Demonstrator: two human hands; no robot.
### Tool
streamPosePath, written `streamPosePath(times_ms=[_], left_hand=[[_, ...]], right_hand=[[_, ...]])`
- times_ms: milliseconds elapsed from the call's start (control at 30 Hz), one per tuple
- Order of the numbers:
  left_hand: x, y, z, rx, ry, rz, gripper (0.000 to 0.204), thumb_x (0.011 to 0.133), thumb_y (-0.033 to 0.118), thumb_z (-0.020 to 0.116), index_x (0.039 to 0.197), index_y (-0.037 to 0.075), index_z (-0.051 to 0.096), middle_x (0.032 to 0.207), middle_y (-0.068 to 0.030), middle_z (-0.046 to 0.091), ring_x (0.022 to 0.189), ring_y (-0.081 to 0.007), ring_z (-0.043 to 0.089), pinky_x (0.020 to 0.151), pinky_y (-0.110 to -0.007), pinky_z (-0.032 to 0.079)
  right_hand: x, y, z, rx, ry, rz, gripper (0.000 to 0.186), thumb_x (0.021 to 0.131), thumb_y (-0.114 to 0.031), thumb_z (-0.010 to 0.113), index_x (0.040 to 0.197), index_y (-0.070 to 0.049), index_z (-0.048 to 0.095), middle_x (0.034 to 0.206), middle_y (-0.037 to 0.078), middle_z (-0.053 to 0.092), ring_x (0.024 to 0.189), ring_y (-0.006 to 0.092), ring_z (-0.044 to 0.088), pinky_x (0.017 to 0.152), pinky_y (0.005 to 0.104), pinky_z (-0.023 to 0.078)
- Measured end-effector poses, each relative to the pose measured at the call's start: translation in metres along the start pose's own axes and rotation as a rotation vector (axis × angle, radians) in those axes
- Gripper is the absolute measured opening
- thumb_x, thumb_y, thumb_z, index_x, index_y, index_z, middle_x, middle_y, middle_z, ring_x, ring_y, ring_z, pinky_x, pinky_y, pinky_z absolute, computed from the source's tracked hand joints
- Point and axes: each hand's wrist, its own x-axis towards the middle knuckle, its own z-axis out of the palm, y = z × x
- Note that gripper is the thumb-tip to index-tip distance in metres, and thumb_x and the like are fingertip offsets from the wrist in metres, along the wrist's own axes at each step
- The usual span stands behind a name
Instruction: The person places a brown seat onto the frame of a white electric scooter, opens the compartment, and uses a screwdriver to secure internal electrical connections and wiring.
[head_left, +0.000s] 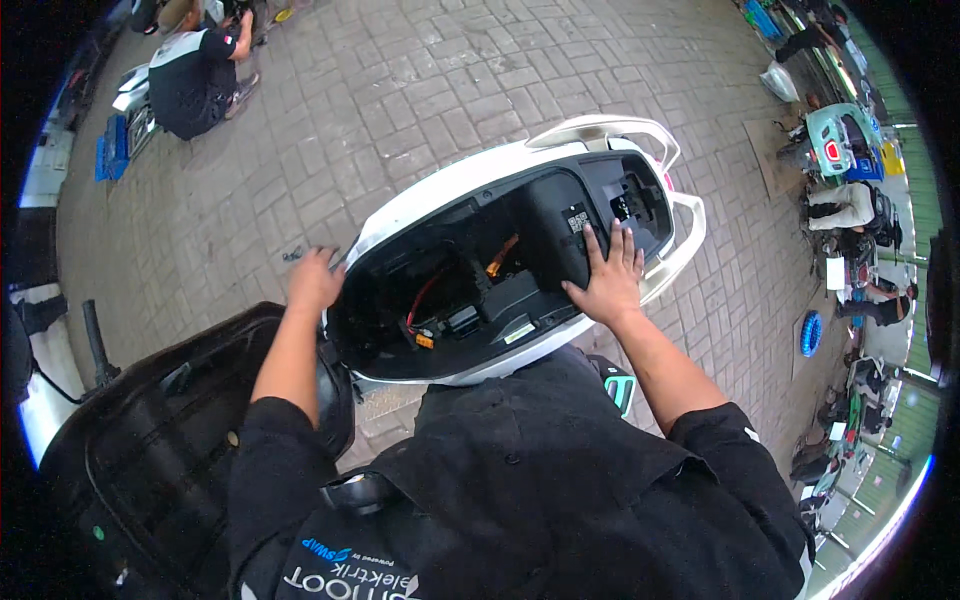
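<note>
In front of me is the white body of a scooter (430, 204) with its black under-seat compartment (560, 230) exposed. My left hand (315, 280) is at the compartment's front left edge, fingers outstretched beside the white panel; I cannot tell how firmly it touches. Fingers spread, my right hand (612, 280) rests over the rear part of the black compartment, near a square printed code label (578, 220). Inside lie a red cable with an orange connector (424, 341) and another orange cable (500, 258). The scooter's seat (170, 420) is tipped open at the left, its black underside showing.
A white grab rail (685, 240) curves around the scooter's tail. Grey paving (420, 90) surrounds it. One person (190, 80) crouches at the far left near a blue crate (113, 148). A mint-green scooter (832, 135), several people and a blue coil (811, 333) are along the right.
</note>
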Motion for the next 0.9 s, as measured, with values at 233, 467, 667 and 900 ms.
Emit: streamPosePath(times_ms=[233, 467, 667, 900], left_hand=[[0.07, 0.064, 0.067, -0.434, 0.435, -0.132, 0.06, 0.091, 0.048, 0.059, 0.135, 0.008, 0.053, 0.136, -0.0231, 0.052, 0.128, -0.0389, 0.048, 0.106, -0.046, 0.039], [0.076, 0.081, 0.069, -0.482, 0.39, -0.27, 0.06, 0.09, 0.044, 0.06, 0.137, 0.008, 0.051, 0.131, -0.0217, 0.057, 0.125, -0.0382, 0.051, 0.106, -0.046, 0.039], [0.071, 0.085, 0.056, -0.558, 0.247, -0.312, 0.056, 0.09, 0.04, 0.06, 0.135, 0.007, 0.054, 0.132, -0.0226, 0.057, 0.125, -0.0372, 0.051, 0.107, -0.042, 0.038], [0.071, 0.086, 0.05, -0.584, 0.179, -0.289, 0.052, 0.09, 0.04, 0.06, 0.128, 0.005, 0.059, 0.13, -0.023, 0.058, 0.125, -0.0371, 0.052, 0.106, -0.041, 0.039]], right_hand=[[0.003, -0.005, 0.003, -0.002, -0.005, -0.013, 0.099, 0.074, -0.049, 0.072, 0.155, -0.028, 0.02, 0.16, 0.022, 0.007, 0.147, 0.0436, 0.006, 0.116, 0.0607, 0.011], [0.006, 0.004, 0.019, -0.017, 0.058, -0.031, 0.101, 0.073, -0.049, 0.073, 0.155, -0.026, 0.019, 0.159, 0.025, 0.007, 0.147, 0.0446, 0.007, 0.115, 0.0601, 0.01], [0.006, 0.003, 0.018, -0.044, 0.033, -0.037, 0.102, 0.073, -0.05, 0.073, 0.155, -0.024, 0.019, 0.159, 0.025, 0.006, 0.146, 0.046, 0.006, 0.114, 0.0622, 0.011], [0.006, 0.006, 0.022, -0.032, 0.043, -0.048, 0.101, 0.074, -0.051, 0.072, 0.155, -0.025, 0.019, 0.158, 0.026, 0.007, 0.146, 0.0463, 0.008, 0.114, 0.0637, 0.012]])
